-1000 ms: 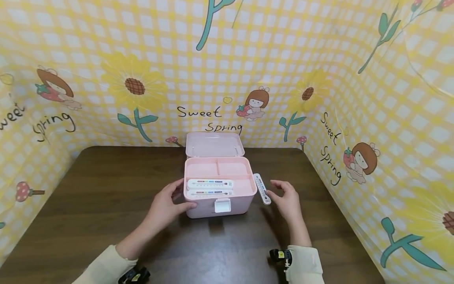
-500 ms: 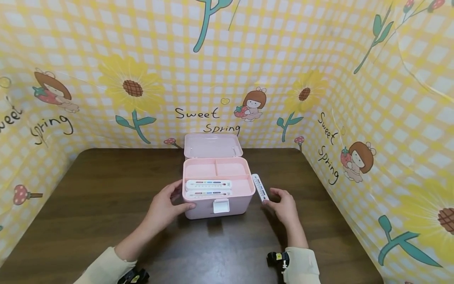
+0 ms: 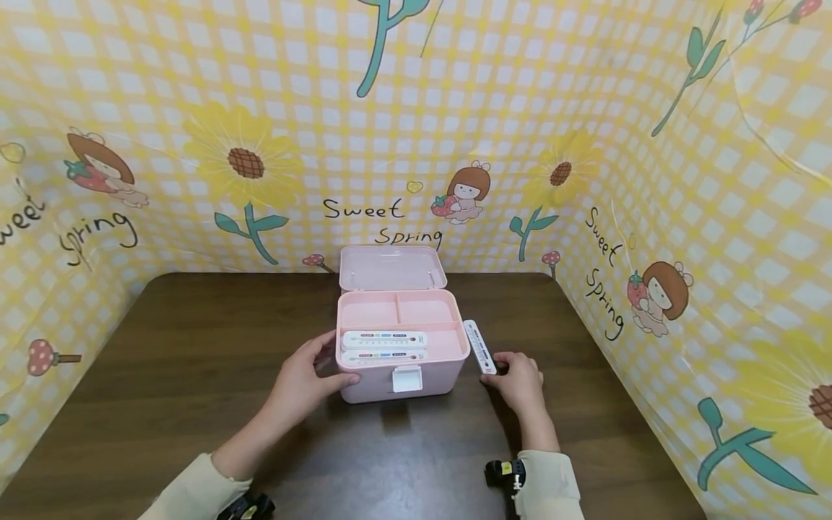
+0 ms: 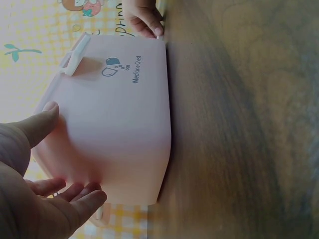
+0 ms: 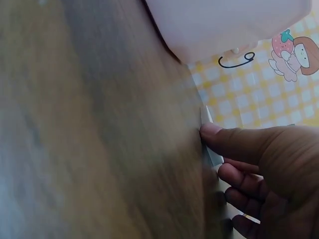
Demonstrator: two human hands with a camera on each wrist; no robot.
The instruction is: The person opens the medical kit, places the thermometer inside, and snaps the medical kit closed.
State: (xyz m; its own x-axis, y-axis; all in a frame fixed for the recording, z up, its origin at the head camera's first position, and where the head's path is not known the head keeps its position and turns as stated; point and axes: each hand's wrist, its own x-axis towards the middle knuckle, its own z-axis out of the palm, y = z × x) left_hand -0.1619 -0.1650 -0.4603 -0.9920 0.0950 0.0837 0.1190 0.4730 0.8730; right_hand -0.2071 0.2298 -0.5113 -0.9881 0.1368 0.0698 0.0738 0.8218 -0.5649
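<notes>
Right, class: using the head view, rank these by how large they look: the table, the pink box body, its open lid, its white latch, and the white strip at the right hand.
1. Table
2. Pink box body
3. Open lid
White latch and white strip: smallest, too alike to rank; the strip is longer but narrower.

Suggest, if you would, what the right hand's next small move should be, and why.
Probably lift the white case toward the front compartment of the pink box: the right hand pinches the case's near end, the lid is open, and two similar cases lie in that compartment beside bare space.
</notes>
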